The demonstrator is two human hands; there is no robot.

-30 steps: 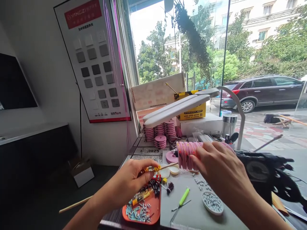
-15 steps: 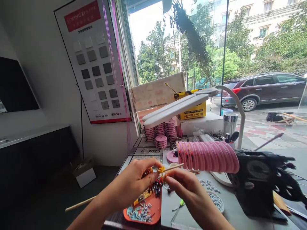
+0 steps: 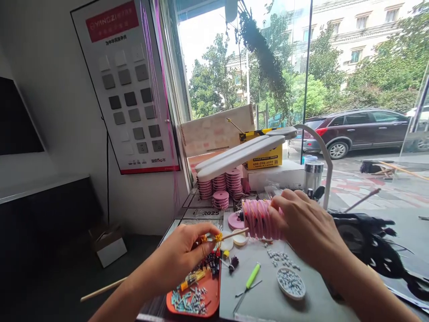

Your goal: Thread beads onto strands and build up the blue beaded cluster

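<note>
Left hand (image 3: 192, 246): closed, thumb and fingers pinched on a pale wooden stick (image 3: 234, 234), beside a cluster of yellow loops (image 3: 218, 237) on it. The stick slants up toward the right, its tip near the open end of a row of pink spools (image 3: 256, 219). A length of similar stick also shows at the left forearm; continuity with the front part cannot be confirmed, the hand being in between

Right hand (image 3: 304, 219): palm down, fingers bent over the row of pink spools, thumb side against its near face. The fingertips are largely hidden, so firmness of grip cannot be told. The row lies level above the grey work surface (image 3: 261, 306), orange-red and yellow threads showing at its left end; a black machine (image 3: 355, 232) stands at its right, partly covered by the hand

Below the left hand: an orange tray (image 3: 213, 293) with small metallic pieces, dark parts and a yellow item. Right of the tray: a tool with a green handle (image 3: 253, 275), lying at a slant. Further right: a white dish (image 3: 291, 284) filled with small grey beads, with loose beads (image 3: 281, 258) scattered just behind it

Rear: stacks of pink discs (image 3: 220, 199) under a white lamp head (image 3: 241, 156), and a yellow box (image 3: 268, 162) beside it
</note>
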